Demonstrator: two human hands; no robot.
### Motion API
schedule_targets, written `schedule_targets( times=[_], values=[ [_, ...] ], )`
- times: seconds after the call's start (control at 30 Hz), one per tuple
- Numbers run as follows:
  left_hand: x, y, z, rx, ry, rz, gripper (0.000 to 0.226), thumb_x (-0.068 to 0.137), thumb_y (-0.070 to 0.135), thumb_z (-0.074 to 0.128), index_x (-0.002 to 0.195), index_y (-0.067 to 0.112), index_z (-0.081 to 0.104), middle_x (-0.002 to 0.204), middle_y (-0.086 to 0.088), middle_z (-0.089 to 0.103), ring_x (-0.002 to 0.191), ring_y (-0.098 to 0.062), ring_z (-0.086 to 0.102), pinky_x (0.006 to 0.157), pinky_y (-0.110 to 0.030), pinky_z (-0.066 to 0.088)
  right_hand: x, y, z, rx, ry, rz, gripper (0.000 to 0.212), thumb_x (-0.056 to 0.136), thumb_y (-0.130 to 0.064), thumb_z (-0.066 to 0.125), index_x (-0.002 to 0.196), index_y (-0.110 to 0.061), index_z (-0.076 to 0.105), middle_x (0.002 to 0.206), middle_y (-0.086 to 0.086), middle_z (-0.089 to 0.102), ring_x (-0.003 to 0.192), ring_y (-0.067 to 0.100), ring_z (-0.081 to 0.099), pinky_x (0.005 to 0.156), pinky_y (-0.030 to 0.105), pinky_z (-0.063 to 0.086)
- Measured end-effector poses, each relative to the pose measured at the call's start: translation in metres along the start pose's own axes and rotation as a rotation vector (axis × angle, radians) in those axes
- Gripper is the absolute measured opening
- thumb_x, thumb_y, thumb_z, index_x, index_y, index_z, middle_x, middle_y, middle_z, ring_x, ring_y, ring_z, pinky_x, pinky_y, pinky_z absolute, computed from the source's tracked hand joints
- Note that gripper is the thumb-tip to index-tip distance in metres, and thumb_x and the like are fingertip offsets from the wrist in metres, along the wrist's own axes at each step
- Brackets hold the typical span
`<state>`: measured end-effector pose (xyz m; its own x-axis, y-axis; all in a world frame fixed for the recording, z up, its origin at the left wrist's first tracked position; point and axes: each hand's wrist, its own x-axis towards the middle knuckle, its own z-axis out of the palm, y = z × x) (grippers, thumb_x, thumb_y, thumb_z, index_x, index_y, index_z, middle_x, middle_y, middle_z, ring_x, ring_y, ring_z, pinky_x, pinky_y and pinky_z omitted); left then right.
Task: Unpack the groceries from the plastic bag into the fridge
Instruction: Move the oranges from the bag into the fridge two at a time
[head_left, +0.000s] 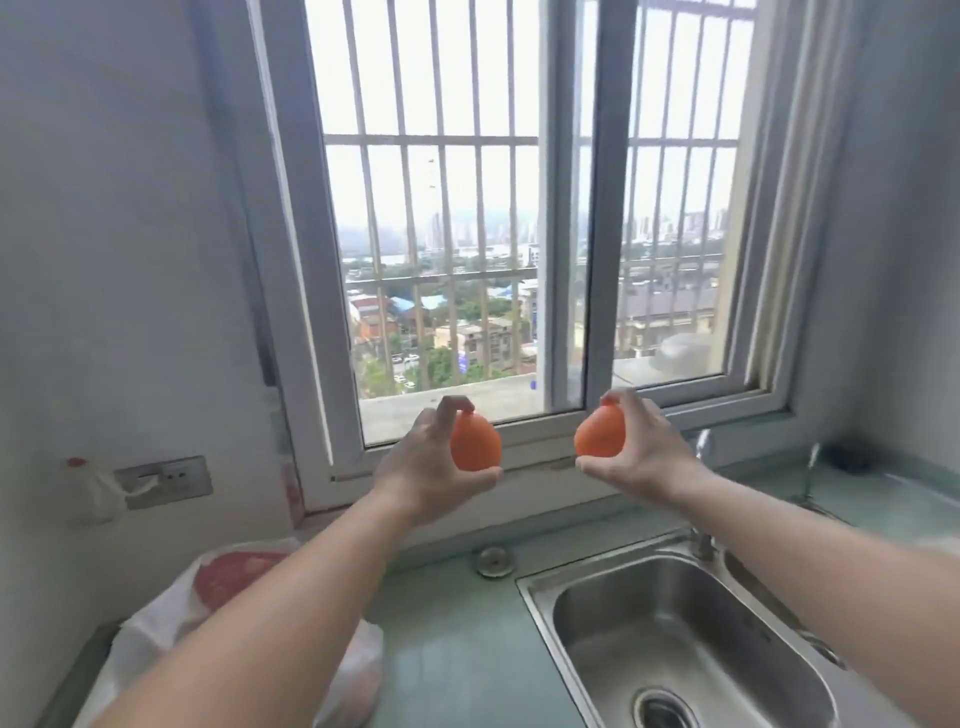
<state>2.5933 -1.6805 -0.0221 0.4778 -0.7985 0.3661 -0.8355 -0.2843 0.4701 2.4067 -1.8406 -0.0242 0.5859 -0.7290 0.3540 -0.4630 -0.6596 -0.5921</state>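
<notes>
I hold two oranges up in front of the window. My left hand (423, 462) grips one orange (475, 444) between fingers and thumb. My right hand (641, 452) grips the other orange (600, 434) the same way. Both arms stretch out over the counter. The white plastic bag (171, 618) lies on the counter at lower left, partly under my left forearm, with something red showing inside. The fridge is not in view.
A steel sink (675, 634) is set in the green counter (457, 649) at lower right, with a tap (701, 499) behind it. A barred window (467, 234) fills the wall ahead. A wall socket (166, 480) sits at left.
</notes>
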Motion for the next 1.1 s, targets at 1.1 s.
schedule_targets(
  times=[1.1],
  values=[
    [-0.328,0.676,0.211,-0.62,-0.574,1.071,0.077,0.072,0.033,0.08,0.138,0.034,0.041,0.133,0.006,0.039,0.101,-0.012,0.041,0.082,-0.024,0.038,-0.623,0.197,-0.483,-0.383,0.863,0.845,0.071,0.059,-0.043,0.081,0.117,-0.034,0.041,0.118,-0.004,0.044,0.097,0.019,0.055,0.081,0.037,0.053]
  ],
)
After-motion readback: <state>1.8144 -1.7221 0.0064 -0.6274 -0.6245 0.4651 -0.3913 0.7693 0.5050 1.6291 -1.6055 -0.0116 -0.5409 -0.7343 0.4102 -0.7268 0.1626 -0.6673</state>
